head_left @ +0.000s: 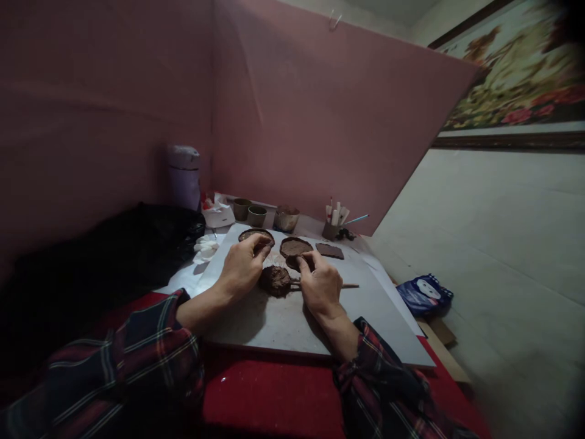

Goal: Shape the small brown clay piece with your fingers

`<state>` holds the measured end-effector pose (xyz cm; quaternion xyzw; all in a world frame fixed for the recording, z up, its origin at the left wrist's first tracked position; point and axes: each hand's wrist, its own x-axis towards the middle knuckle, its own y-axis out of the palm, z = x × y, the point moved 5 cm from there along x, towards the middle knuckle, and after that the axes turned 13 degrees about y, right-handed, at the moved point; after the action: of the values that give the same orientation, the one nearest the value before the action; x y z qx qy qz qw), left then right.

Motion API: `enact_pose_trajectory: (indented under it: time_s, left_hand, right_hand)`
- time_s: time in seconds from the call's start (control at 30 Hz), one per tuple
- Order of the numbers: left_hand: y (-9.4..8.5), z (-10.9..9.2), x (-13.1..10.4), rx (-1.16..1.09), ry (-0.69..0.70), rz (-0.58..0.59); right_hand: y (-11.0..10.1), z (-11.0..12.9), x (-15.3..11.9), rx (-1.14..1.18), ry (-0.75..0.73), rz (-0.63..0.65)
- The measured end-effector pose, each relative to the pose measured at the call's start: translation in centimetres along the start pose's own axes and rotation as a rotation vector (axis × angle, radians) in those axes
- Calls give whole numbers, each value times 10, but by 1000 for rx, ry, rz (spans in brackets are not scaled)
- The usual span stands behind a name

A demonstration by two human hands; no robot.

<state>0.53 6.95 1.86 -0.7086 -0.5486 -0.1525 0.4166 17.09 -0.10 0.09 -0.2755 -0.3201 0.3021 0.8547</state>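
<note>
My left hand (242, 267) is closed in a pinch in front of a round, dark-rimmed dish (247, 232); whatever its fingertips hold is too small to make out. Between the thumb and fingers of my right hand (321, 285) is a small dark brown piece of clay (293, 263). A rough lump of brown clay (275, 281) lies on the white board (287, 329) between both hands. Partly hidden under my right hand, a thin wooden-handled tool (351, 286) reaches toward the lump. Behind stand a second round dish filled with brown material (296, 246) and a flat brown slab (329, 250).
Along the back are two dark cups (257, 216), a smeared glass bowl (286, 218) and a holder with pens (331, 230). Crumpled white tissue (205, 249) and a black bag (114, 256) lie left. A blue packet (425, 295) is at right, beside the wall.
</note>
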Motion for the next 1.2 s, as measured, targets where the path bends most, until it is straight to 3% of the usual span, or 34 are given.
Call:
enact_pose_trajectory:
  time_s: [0.17,0.43,0.57,0.83,1.1,1.2]
  left_hand:
    - [3,2,-1,77,-66,72]
    - [10,2,-3,92,-30,142]
    - [12,4,-5,113,-35,170]
    - [13,4,-7,97,-51,172]
    - [14,3,-9,121,-26,186]
    - [14,4,-9,107,-12,174]
  right_hand:
    - [5,3,0,-139,-38,46]
    - [9,3,-1,-176,-76,32]
    - [11,4,-1,-129,-128,58]
    - [13,2,-2,6,-96,192]
    - [5,0,1,-9,-37,52]
    - [8,1,1,-81,-68,80]
